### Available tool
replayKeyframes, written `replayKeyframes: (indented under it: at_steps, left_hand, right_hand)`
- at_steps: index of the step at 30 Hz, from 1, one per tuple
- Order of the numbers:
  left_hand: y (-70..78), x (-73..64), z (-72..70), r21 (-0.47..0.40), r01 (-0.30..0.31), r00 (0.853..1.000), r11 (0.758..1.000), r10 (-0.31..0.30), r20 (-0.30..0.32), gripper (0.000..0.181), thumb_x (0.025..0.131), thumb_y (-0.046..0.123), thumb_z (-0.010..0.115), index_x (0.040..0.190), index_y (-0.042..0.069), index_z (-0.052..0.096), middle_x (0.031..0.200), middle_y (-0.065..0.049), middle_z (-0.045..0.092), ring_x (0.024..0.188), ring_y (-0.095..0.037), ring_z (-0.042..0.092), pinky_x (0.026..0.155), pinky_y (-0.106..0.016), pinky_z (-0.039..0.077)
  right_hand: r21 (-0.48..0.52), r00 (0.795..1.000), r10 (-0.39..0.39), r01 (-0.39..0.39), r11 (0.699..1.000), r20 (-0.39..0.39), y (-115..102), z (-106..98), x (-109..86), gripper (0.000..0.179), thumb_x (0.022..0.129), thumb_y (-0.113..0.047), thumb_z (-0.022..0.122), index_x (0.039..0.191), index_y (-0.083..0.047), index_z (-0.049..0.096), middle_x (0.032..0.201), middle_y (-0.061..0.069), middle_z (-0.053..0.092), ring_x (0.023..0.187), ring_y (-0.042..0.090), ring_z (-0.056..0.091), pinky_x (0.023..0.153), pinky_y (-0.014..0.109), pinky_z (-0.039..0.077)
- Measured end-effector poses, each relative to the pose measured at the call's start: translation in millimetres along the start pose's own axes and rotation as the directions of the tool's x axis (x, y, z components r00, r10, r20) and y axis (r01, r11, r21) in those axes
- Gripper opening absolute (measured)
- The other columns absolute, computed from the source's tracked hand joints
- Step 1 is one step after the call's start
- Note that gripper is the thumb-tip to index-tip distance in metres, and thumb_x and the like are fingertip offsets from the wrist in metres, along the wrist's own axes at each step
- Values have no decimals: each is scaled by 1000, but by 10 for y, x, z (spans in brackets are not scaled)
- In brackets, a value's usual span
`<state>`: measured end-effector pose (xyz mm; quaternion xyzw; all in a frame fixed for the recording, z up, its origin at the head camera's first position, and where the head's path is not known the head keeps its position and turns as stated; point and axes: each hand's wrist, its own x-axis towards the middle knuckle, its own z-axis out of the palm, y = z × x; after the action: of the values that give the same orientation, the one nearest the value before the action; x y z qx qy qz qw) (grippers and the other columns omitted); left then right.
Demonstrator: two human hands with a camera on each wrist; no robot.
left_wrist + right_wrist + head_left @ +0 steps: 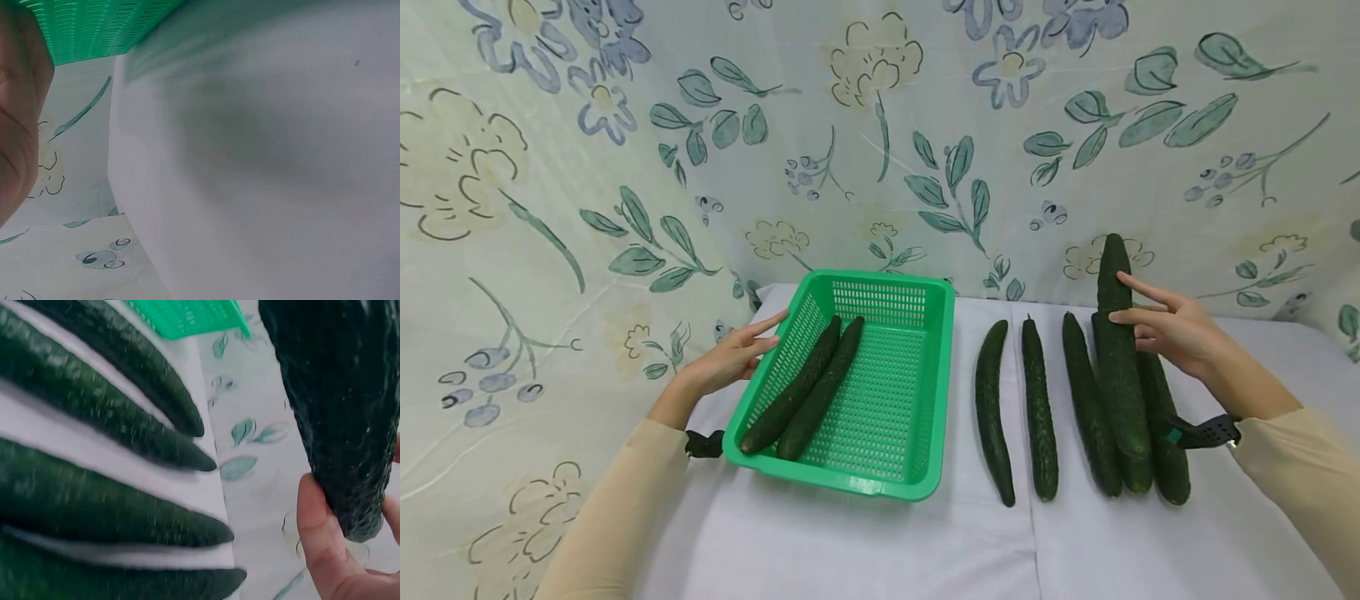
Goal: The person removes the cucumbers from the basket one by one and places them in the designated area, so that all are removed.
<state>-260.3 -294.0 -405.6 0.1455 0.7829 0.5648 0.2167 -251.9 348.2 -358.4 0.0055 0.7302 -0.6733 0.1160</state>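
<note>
My right hand (1180, 329) grips a dark green cucumber (1122, 375) near its upper end, thumb on one side and fingers on the other. That end is tipped up, while its lower end overlaps cucumbers beside it in the head view. The right wrist view shows the thumb (322, 534) against the bumpy skin of the held cucumber (344, 406). My left hand (726, 357) touches the left side of a green plastic basket (936, 392) with extended fingers. Inside the basket, two cucumbers (820, 392) lie side by side along its left part.
On the white cloth (850, 550), right of the basket, a curved cucumber (992, 408) and a straighter cucumber (1039, 408) lie apart. Another cucumber (1086, 408) and a cucumber (1172, 475) flank the held one. A floral curtain (880, 200) hangs behind.
</note>
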Motion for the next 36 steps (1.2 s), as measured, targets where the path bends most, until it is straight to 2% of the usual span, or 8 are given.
replayKeyframes:
  at_steps: [4,9,13,19,21,26,31,36]
  left_hand:
    - [-1,2,-1,-6,-1,1000,1000,1,2,58,109,28,45,161,31,20,91,-7,57,52,-12,37,55,-25,40]
    - [-13,-1,0,4,-10,1000,1000,10,1,57,109,27,44,161,30,20,81,-4,52,50,-11,33,53,-25,38]
    - [-13,7,-2,4,-9,1000,1000,9,-1,58,109,27,45,161,31,20,77,-4,46,50,-11,32,52,-25,36]
    - [-3,17,1,6,4,1000,1000,-4,-4,58,109,28,45,161,31,20,89,-6,54,52,-12,35,53,-25,38]
    - [-1,15,3,11,7,1000,1000,-7,-6,58,109,28,45,161,31,20,87,-6,52,52,-12,35,53,-25,37]
    - [12,7,3,21,6,1000,1000,-6,-14,58,109,28,45,161,32,20,85,-5,50,51,-12,34,54,-27,36]
    - [-4,8,5,8,2,1000,1000,-2,-4,58,109,27,44,161,32,20,88,-6,52,52,-13,36,54,-24,38]
    - [-20,13,2,-3,-10,1000,1000,10,-1,57,109,25,43,161,30,19,99,-7,58,54,-14,38,54,-25,40]
  right_hand:
    - [-43,1000,22,-22,999,5,59,-144,-25,76,99,-11,64,159,-34,24,165,9,-9,122,17,50,73,19,48]
    - [-105,999,4,0,994,35,167,-334,-79,75,101,-10,60,160,-34,19,161,24,-9,136,24,43,76,19,51]
    - [-158,999,12,-6,987,40,268,-463,-152,75,103,-11,58,160,-34,16,161,21,-11,143,52,-3,75,16,50]
    - [-321,1000,-8,7,947,1,412,-675,-253,74,104,-15,57,160,-34,14,162,23,-1,122,4,49,75,17,50]
    - [-362,1000,-10,3,932,-19,453,-737,-278,74,104,-17,57,160,-36,14,162,22,3,120,5,51,74,16,49]
    - [-405,999,-12,-10,914,-53,557,-872,-312,76,104,-22,58,160,-38,9,160,23,12,137,61,14,70,13,46]
    - [-478,996,-18,-29,878,-93,663,-992,-367,78,103,-26,59,159,-35,6,152,44,8,115,44,49,68,17,49]
    - [-507,994,-11,-47,861,-112,771,-1101,-420,80,102,-26,61,159,-33,5,149,48,5,104,32,56,67,20,51]
